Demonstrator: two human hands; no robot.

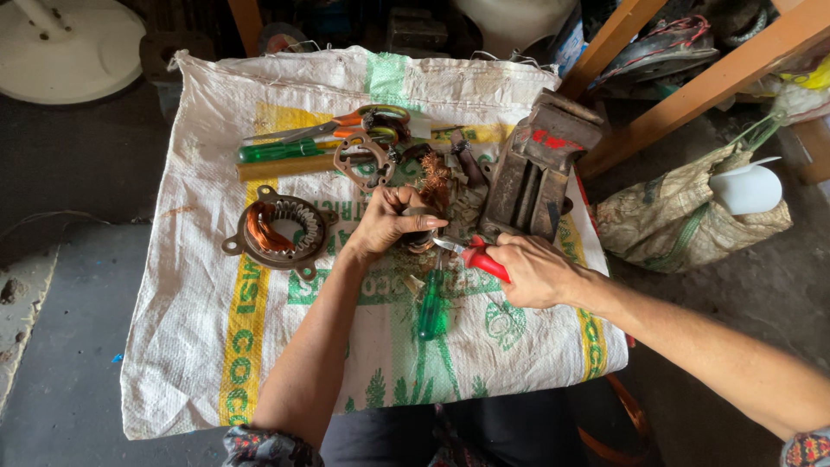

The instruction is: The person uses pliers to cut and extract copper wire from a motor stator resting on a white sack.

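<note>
Fingers (406,207) of my left hand (385,223) are pinching the small wound part (421,240) — red-handled pliers (481,259), clenched in my right hand (536,270), are pointing left into it.

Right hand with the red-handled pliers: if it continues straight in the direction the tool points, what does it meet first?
The right hand aims the red-handled pliers leftward, and the tip already sits at the small dark part gripped by the left hand. That part comes first, probably; depth is hard to judge from above.

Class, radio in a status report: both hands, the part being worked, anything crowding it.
Left hand grips small motor part. Right hand holds red-handled pliers at it. Green screwdriver and metal vise close by.
</note>
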